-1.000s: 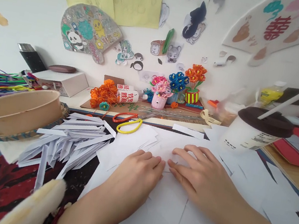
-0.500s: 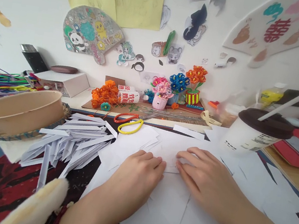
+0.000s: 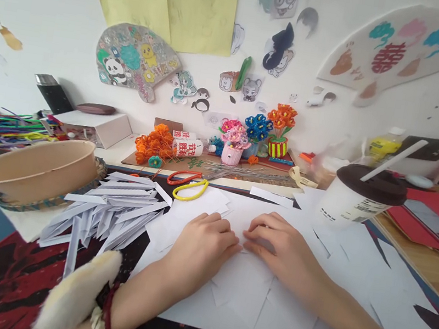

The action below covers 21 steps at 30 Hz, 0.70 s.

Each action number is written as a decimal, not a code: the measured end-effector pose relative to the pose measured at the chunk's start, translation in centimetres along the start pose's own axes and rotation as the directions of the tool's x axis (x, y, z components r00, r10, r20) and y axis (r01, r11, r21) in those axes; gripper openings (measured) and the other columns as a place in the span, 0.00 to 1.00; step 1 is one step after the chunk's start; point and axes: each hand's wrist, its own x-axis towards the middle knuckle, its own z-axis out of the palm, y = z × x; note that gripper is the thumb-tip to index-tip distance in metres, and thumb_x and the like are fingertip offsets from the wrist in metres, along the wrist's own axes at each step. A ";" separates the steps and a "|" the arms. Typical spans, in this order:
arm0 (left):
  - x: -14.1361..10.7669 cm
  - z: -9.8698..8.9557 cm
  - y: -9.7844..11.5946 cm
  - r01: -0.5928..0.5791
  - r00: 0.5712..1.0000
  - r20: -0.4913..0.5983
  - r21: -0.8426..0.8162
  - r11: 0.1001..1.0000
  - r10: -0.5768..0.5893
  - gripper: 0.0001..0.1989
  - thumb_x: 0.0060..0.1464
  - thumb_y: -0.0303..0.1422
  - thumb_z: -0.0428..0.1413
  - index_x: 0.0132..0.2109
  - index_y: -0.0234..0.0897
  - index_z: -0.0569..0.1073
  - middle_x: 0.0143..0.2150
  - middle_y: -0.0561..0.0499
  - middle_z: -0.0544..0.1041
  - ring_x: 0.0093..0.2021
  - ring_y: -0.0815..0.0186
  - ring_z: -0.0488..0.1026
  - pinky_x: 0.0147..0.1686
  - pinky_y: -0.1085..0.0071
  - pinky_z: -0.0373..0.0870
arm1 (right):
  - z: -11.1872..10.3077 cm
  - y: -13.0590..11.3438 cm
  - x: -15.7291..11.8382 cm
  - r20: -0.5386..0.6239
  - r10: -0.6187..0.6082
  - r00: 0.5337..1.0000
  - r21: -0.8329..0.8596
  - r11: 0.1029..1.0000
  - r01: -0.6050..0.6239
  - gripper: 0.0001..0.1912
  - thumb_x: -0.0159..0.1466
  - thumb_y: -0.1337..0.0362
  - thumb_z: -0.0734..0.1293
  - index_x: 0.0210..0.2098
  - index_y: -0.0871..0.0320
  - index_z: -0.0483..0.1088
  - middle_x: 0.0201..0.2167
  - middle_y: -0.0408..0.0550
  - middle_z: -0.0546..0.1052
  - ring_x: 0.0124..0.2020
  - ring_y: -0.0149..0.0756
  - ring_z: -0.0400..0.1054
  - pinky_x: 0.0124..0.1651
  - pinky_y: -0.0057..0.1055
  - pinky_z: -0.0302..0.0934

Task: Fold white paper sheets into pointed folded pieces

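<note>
My left hand [image 3: 207, 240] is closed, its fingertips and thumb pinched down on a small piece of white paper. Facing it, my right hand [image 3: 279, 249] pinches the same piece, its fingertips nearly meeting the left ones. The fingers cover most of that piece, so its shape is hard to make out. Beneath both hands lie white paper sheets [image 3: 238, 312]. Left of them is a heap of narrow folded paper strips [image 3: 111, 214]. Scissors [image 3: 190, 189] with one red and one yellow handle rest behind my left hand.
A lidded white cup [image 3: 345, 209] with a straw stands behind my right hand. At the left sits a tan bowl [image 3: 31, 168]. Pipe-cleaner flowers [image 3: 235, 133] line the back by the wall. A plush, cream-coloured thing [image 3: 78, 292] hangs at my left wrist.
My fingertips have drawn closer together, the right hand coming leftward and curling more over the paper. The whole view has shifted a little.
</note>
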 end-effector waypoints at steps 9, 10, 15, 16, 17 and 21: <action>0.6 -0.4 -0.6 0.208 0.978 0.054 -0.161 0.965 -0.202 0.04 0.52 0.27 0.61 0.35 0.36 0.73 0.36 0.50 0.75 0.41 0.61 0.68 0.39 0.66 0.66 | -0.2 0.2 0.5 0.059 0.061 0.996 0.113 0.991 -0.067 0.07 0.60 0.72 0.69 0.28 0.56 0.70 0.34 0.44 0.74 0.40 0.37 0.68 0.44 0.35 0.63; 0.7 -0.4 -0.6 0.210 0.977 0.059 -0.184 0.960 -0.203 0.04 0.52 0.27 0.61 0.34 0.35 0.72 0.35 0.51 0.75 0.40 0.61 0.68 0.38 0.67 0.66 | -0.3 0.2 0.5 0.066 0.055 0.996 0.119 0.991 -0.062 0.07 0.60 0.72 0.68 0.28 0.56 0.70 0.34 0.44 0.74 0.40 0.37 0.68 0.44 0.35 0.63; 0.4 -0.8 -0.7 0.157 0.987 0.067 -0.178 0.971 -0.147 0.04 0.53 0.23 0.58 0.33 0.36 0.71 0.33 0.53 0.74 0.36 0.64 0.69 0.34 0.70 0.64 | -0.9 0.2 0.3 0.130 -0.004 0.991 0.162 0.987 -0.018 0.08 0.63 0.74 0.65 0.30 0.56 0.70 0.31 0.42 0.74 0.37 0.34 0.67 0.39 0.31 0.61; 0.3 -1.0 -0.7 0.131 0.990 0.066 -0.154 0.979 -0.122 0.05 0.54 0.22 0.56 0.34 0.36 0.71 0.33 0.53 0.74 0.35 0.65 0.69 0.34 0.71 0.64 | -1.0 0.3 0.2 0.137 -0.038 0.990 0.155 0.988 0.016 0.09 0.63 0.75 0.64 0.31 0.56 0.70 0.31 0.42 0.74 0.36 0.34 0.67 0.38 0.30 0.61; 0.1 -1.1 -0.8 0.097 0.994 0.067 -0.123 0.988 -0.090 0.05 0.54 0.21 0.55 0.35 0.36 0.71 0.33 0.52 0.74 0.35 0.65 0.69 0.33 0.71 0.63 | -1.1 0.3 0.1 0.138 -0.081 0.987 0.139 0.988 0.061 0.09 0.64 0.75 0.63 0.31 0.57 0.70 0.31 0.43 0.74 0.36 0.34 0.67 0.38 0.30 0.60; -0.4 -1.5 -1.1 -0.152 0.984 0.104 0.081 0.985 0.144 0.06 0.60 0.24 0.52 0.34 0.35 0.70 0.32 0.52 0.73 0.32 0.65 0.67 0.31 0.70 0.61 | -1.4 0.7 -0.3 0.119 -0.271 0.955 0.018 0.962 0.271 0.13 0.67 0.73 0.59 0.31 0.58 0.72 0.26 0.44 0.72 0.30 0.34 0.64 0.35 0.32 0.56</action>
